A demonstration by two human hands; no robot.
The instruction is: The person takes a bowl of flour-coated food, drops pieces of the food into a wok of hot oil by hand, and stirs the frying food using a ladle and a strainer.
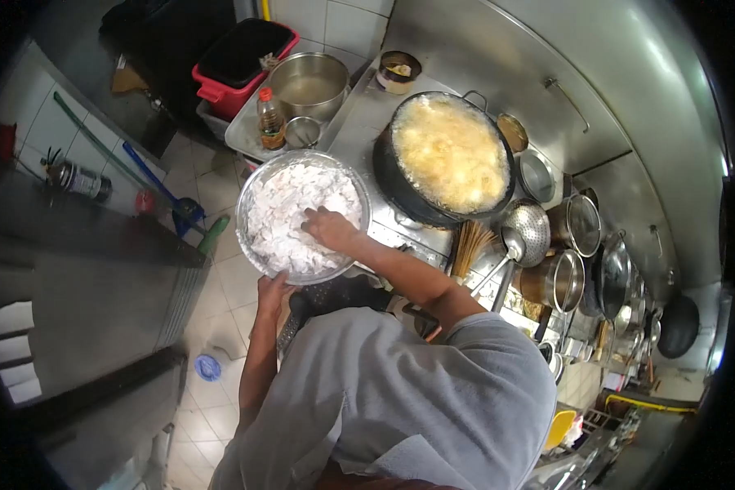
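A wide metal bowl [364, 214] holds lumpy pieces coated in white flour [290, 200]; what is under the coating cannot be made out. My left hand [274, 294] grips the near rim of this bowl, fingers closed on its edge. Over the right side of the bowl, my right hand [333, 230] reaches down to the floured pieces, its fingers bent and a little apart, touching them. No piece shows plainly in its grasp. Beyond my right arm, a large black wok [384, 175] is full of bubbling yellow oil [449, 151].
Behind the bowl stand a bottle with a red cap [271, 121], a steel pot [310, 88] and a red bin with a black lid [245, 53]. To the right lie a bamboo brush [469, 249], a perforated skimmer [524, 233] and several strainers and pots. A blue-handled broom [159, 184] leans at left.
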